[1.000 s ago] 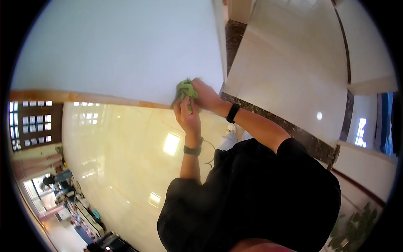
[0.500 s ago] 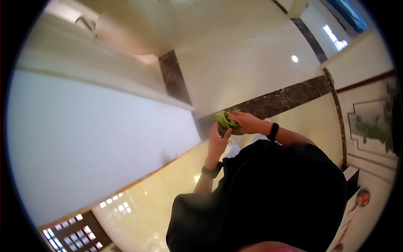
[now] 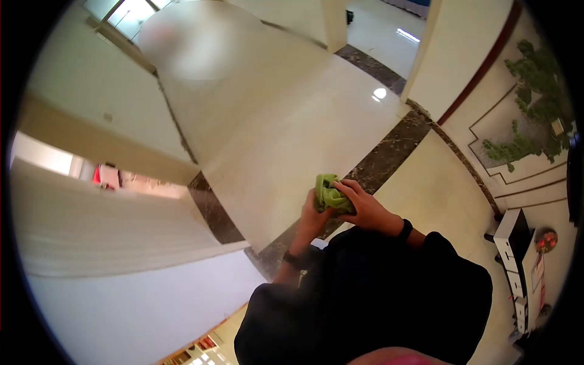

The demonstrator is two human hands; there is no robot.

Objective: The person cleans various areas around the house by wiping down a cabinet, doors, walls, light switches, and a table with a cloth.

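A crumpled green cloth [image 3: 329,193] is bunched up between my two hands, out in front of my black top. My left hand [image 3: 311,218] is closed around its near left side, with the thumb pressed underneath. From the right, my right hand [image 3: 367,210] grips the cloth with its fingers curled over the top. Each wrist carries a dark band. Parts of the fingers are hidden by the folds of the cloth.
Shiny cream floor tiles [image 3: 267,134] are crossed by a dark marble strip [image 3: 389,149]. A white wall [image 3: 140,304] stands at lower left, beside a doorway. On the right are a low white-and-black cabinet [image 3: 512,243] and a wall with a green plant picture [image 3: 535,103].
The view has swung, so the doorway on the left and the cabinet on the right show more. Both hands still hold the cloth, now closer together around it.
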